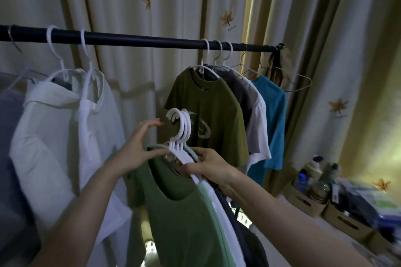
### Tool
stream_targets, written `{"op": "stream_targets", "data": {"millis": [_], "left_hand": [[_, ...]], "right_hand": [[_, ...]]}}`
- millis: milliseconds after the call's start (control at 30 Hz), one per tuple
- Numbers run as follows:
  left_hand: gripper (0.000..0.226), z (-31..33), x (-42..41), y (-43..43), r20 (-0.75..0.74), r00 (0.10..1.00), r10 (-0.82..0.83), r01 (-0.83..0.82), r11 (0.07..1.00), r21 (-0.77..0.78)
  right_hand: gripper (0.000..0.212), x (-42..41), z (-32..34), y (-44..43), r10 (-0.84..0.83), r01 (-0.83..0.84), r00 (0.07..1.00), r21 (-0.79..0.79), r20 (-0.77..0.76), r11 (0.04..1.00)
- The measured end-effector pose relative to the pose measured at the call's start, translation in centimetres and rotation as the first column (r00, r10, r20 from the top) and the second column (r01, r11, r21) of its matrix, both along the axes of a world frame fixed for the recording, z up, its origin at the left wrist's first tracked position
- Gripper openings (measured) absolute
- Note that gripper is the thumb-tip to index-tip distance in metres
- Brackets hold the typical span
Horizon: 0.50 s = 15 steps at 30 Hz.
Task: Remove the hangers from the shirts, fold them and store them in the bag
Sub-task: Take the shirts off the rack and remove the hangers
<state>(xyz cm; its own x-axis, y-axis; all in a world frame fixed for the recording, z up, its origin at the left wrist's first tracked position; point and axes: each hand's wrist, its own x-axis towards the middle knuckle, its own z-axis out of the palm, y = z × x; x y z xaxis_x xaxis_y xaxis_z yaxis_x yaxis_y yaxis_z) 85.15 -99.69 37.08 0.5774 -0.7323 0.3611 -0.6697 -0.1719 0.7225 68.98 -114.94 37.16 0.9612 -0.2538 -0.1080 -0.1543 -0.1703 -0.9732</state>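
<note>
Centre frame: your right hand (208,166) is gripping the stiff, slick hangers (181,130), with your left hand (138,149) resting open against them. The shirts (184,212) are probably light and limp, so take the hanger necks.

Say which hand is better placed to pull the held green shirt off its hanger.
Left. The left hand sits at the green shirt's collar, fingers loose; the right hand grips the bunched hangers.

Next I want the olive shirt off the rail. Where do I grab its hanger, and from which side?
Grip the white hanger at its neck, just under the hook, coming from the front. The olive shirt hangs foremost in its group, so the neck is exposed; the hook curls over the rail, so lift upward.
</note>
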Motion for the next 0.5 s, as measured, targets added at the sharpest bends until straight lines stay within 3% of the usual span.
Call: {"op": "stream_targets", "data": {"millis": [33,100,167,300,433,500], "left_hand": [[0.061,0.3,0.2,0.2,-0.021,0.996,-0.084,0.086,0.992,0.091],[0.052,1.1,0.0,0.3,-0.043,0.977,-0.209,0.214,0.955,0.204],[0.047,2.6,-0.9,-0.3,-0.019,0.960,-0.280,0.276,0.932,0.233],[0.067,5.4,-3.2,-3.6,0.098,0.881,-0.464,0.432,0.870,0.237],[0.060,5.8,-7.1,-9.2,0.136,0.827,-0.546,0.472,0.804,0.361],[0.045,4.3,-9.6,-13.2,0.186,0.819,-0.544,0.450,0.808,0.382]], "right_hand": [[0.046,-0.7,0.1,0.4,0.031,-0.031,1.000,0.000,0.005,1.000],[0.045,-2.2,1.1,0.8,0.083,-0.083,0.996,-0.011,0.019,0.996],[0.044,-3.9,2.1,0.4,0.101,-0.103,0.993,0.023,0.052,0.994],[0.051,-8.1,3.6,-1.8,0.090,-0.118,0.985,0.192,0.147,0.974],[0.047,-13.6,3.4,-6.1,0.023,-0.063,0.984,0.224,0.176,0.973],[0.050,-16.7,2.1,-8.5,-0.037,0.009,0.989,0.194,0.143,0.981]]}}
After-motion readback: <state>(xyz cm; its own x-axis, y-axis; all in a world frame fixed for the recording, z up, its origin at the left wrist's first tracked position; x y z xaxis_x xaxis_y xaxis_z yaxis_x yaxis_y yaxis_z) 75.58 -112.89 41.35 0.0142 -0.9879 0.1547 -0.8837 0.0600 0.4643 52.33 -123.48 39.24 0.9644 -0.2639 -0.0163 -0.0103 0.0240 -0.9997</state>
